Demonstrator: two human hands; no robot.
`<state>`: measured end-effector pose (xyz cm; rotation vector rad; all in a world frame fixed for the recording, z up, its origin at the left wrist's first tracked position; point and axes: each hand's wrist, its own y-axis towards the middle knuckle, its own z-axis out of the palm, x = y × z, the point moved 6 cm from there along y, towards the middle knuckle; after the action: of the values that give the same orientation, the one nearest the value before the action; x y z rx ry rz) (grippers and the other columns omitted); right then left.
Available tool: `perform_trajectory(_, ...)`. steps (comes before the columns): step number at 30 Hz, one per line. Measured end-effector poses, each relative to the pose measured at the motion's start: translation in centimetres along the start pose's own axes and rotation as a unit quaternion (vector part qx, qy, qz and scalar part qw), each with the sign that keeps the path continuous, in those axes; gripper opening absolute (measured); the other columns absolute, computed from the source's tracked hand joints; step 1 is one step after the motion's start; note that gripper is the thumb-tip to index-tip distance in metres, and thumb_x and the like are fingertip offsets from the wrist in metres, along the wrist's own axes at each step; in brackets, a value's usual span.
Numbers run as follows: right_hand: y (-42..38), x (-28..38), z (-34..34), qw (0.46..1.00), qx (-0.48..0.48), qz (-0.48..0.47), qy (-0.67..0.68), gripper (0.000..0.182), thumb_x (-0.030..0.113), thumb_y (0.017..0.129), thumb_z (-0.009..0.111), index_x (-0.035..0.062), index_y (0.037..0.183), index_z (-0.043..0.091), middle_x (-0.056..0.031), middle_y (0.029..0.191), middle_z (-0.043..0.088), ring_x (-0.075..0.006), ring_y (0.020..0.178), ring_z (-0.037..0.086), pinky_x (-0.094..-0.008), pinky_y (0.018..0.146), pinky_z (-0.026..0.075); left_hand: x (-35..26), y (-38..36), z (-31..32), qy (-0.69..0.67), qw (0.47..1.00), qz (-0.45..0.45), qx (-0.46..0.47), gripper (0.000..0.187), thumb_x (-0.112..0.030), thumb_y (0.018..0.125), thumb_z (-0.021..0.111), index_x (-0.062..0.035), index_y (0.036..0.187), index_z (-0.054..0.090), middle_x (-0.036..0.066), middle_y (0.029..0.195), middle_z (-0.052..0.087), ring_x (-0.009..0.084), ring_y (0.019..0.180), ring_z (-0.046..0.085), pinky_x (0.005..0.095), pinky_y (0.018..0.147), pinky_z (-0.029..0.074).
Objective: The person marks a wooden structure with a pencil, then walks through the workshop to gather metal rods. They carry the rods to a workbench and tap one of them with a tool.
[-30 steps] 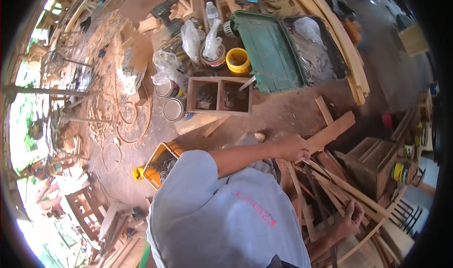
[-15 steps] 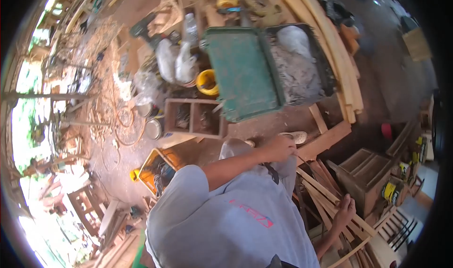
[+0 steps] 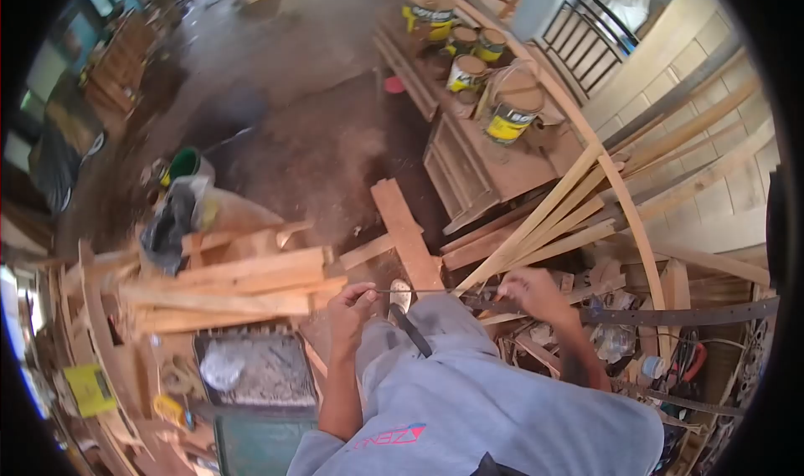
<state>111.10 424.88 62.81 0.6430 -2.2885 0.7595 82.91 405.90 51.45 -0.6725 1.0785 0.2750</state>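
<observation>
My left hand (image 3: 350, 304) is raised over my lap, its fingers pinched on one end of a thin dark rod (image 3: 410, 291). The rod runs sideways toward my right hand (image 3: 536, 294), whose fingers are curled closed. A small orange spot shows at those fingertips; what they hold is too small and blurred to name. Just beyond the right hand, several pale wooden strips (image 3: 544, 216) lean up toward the right. Below the rod are my grey trousers and a dark hanging strap (image 3: 412, 332).
Stacked planks (image 3: 226, 288) lie at left, above a black tray (image 3: 255, 371) and a green lid (image 3: 260, 442). Several paint cans (image 3: 512, 112) stand on a wooden cabinet (image 3: 461, 174). A long curved strip (image 3: 632, 212) arcs at right over cluttered scraps. A flat board (image 3: 406, 233) lies ahead.
My view has swung right, from the green lid and tray toward the cabinet and paint cans. My right hand has moved from the wooden strips to near the rod's far end.
</observation>
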Motion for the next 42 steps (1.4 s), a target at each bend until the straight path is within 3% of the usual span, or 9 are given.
perform_trajectory(4, -0.1, 0.6, 0.3, 0.998, 0.013, -0.006, 0.060, 0.017, 0.016, 0.085, 0.063, 0.0001, 0.091, 0.067, -0.0156, 0.077, 0.066, -0.0252, 0.071, 0.066, -0.0352, 0.067, 0.050, -0.5, 5.7, 3.0, -0.144, 0.989, -0.021, 0.000, 0.023, -0.001, 0.086, 0.065, 0.0041, 0.109, 0.061, 0.009, 0.090, 0.066, 0.0168, 0.079, 0.065, 0.0340, 0.082, 0.055)
perform_trajectory(9, 0.7, -1.4, -0.6, 0.996, -0.048, 0.030, 0.063, 0.017, 0.018, 0.085, 0.065, 0.0017, 0.091, 0.067, -0.0170, 0.082, 0.066, -0.0325, 0.077, 0.065, -0.0373, 0.070, 0.050, -1.3, 10.6, 7.1, -0.119, 0.991, -0.048, 0.023, 0.023, -0.004, 0.088, 0.064, 0.0029, 0.109, 0.060, 0.010, 0.090, 0.066, 0.0187, 0.080, 0.065, 0.0337, 0.081, 0.054)
perform_trajectory(23, 7.4, -2.3, -5.8, 0.959, -0.265, 0.072, 0.066, 0.010, 0.010, 0.084, 0.063, 0.0020, 0.089, 0.067, -0.0139, 0.083, 0.065, -0.0314, 0.075, 0.063, -0.0385, 0.068, 0.050, -2.5, 24.4, 21.0, 0.071, 0.957, -0.105, 0.259, 0.013, -0.012, 0.089, 0.065, 0.0000, 0.092, 0.067, 0.009, 0.093, 0.068, 0.0140, 0.087, 0.061, 0.0308, 0.082, 0.049)
perform_trajectory(26, 9.3, -2.6, -6.4, 0.930, -0.338, 0.109, 0.097, 0.010, 0.009, 0.087, 0.060, 0.0007, 0.088, 0.066, -0.0135, 0.076, 0.064, -0.0279, 0.067, 0.063, -0.0359, 0.062, 0.049, -3.2, 27.5, 25.2, 0.028, 0.946, -0.149, 0.288, 0.012, -0.012, 0.091, 0.063, -0.0002, 0.091, 0.065, 0.013, 0.093, 0.068, 0.0208, 0.089, 0.064, 0.0327, 0.083, 0.050)
perform_trajectory(28, 11.3, -2.0, -7.4, 0.927, -0.302, 0.167, 0.143, 0.010, 0.009, 0.088, 0.059, 0.0011, 0.088, 0.066, -0.0125, 0.073, 0.063, -0.0250, 0.064, 0.062, -0.0345, 0.060, 0.049, -3.9, 29.1, 27.7, -0.138, 0.903, -0.244, 0.326, 0.013, -0.013, 0.091, 0.062, -0.0006, 0.095, 0.066, 0.012, 0.094, 0.067, 0.0212, 0.091, 0.064, 0.0322, 0.083, 0.051)
perform_trajectory(30, 13.5, -1.8, -8.2, 0.919, -0.262, 0.224, 0.191, 0.011, 0.009, 0.090, 0.057, 0.0014, 0.089, 0.065, -0.0116, 0.070, 0.062, -0.0221, 0.061, 0.060, -0.0330, 0.058, 0.048, -4.9, 30.8, 29.3, -0.144, 0.897, -0.259, 0.327, 0.015, -0.014, 0.091, 0.063, 0.0000, 0.095, 0.066, 0.011, 0.094, 0.067, 0.0199, 0.090, 0.064, 0.0315, 0.082, 0.050)
perform_trajectory(33, 18.1, -1.0, -10.1, 0.921, -0.230, 0.221, 0.225, 0.011, 0.010, 0.092, 0.056, 0.0018, 0.090, 0.064, -0.0096, 0.065, 0.058, -0.0173, 0.057, 0.057, -0.0312, 0.055, 0.046, -6.1, 34.2, 30.4, -0.143, 0.892, -0.274, 0.329, 0.017, -0.013, 0.090, 0.065, 0.0009, 0.099, 0.065, 0.011, 0.091, 0.067, 0.0187, 0.087, 0.064, 0.0321, 0.081, 0.050)
perform_trajectory(41, 28.0, 3.4, -15.4, 0.950, -0.272, 0.082, 0.130, 0.012, 0.010, 0.082, 0.067, -0.0001, 0.088, 0.063, -0.0129, 0.075, 0.063, -0.0311, 0.068, 0.061, -0.0386, 0.062, 0.048, -11.5, 43.2, 27.9, -0.136, 0.945, -0.198, 0.224, 0.014, -0.007, 0.087, 0.068, -0.0062, 0.079, 0.056, 0.015, 0.090, 0.067, 0.0202, 0.082, 0.065, 0.0332, 0.078, 0.051)
perform_trajectory(42, 28.4, 3.3, -15.1, 0.951, -0.277, 0.070, 0.120, 0.014, 0.010, 0.080, 0.069, -0.0006, 0.088, 0.063, -0.0132, 0.075, 0.063, -0.0304, 0.068, 0.061, -0.0388, 0.062, 0.048, -11.5, 43.9, 27.4, -0.127, 0.942, -0.198, 0.241, 0.009, -0.010, 0.088, 0.066, -0.0048, 0.086, 0.059, 0.015, 0.092, 0.067, 0.0210, 0.084, 0.065, 0.0334, 0.079, 0.051)
